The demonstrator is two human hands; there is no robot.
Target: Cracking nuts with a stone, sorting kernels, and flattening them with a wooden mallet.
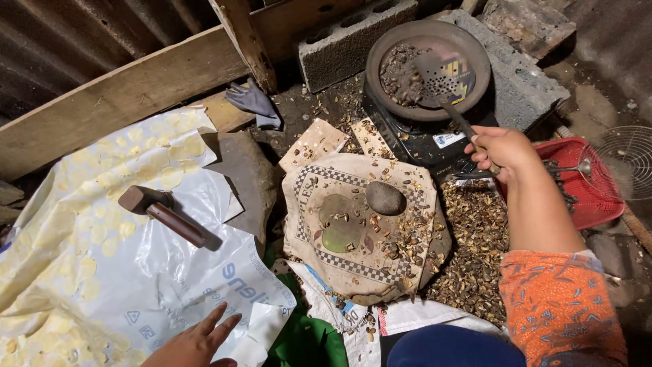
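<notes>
Slotted ladle [438,81] rests in round pan [428,68], among dark nuts [401,71], pan on black stove [414,139]. Right hand [499,149] fisted around ladle handle at pan's near rim. Left hand [197,343] flat, fingers spread, on plastic sheet [102,245]. Hammer [163,214] well apart on sheet. Stone [385,198] on cardboard [360,224]. Red basket [584,183] just right; concrete blocks [523,75] hem pan behind.

One hammer [163,214]; one round stone [386,198]; one pan [428,68]; one slotted ladle [445,92]; two concrete blocks [353,41]; one red basket [584,183]; one glove [255,102]; one wire fan guard [628,160]; shell bits beyond counting.
</notes>
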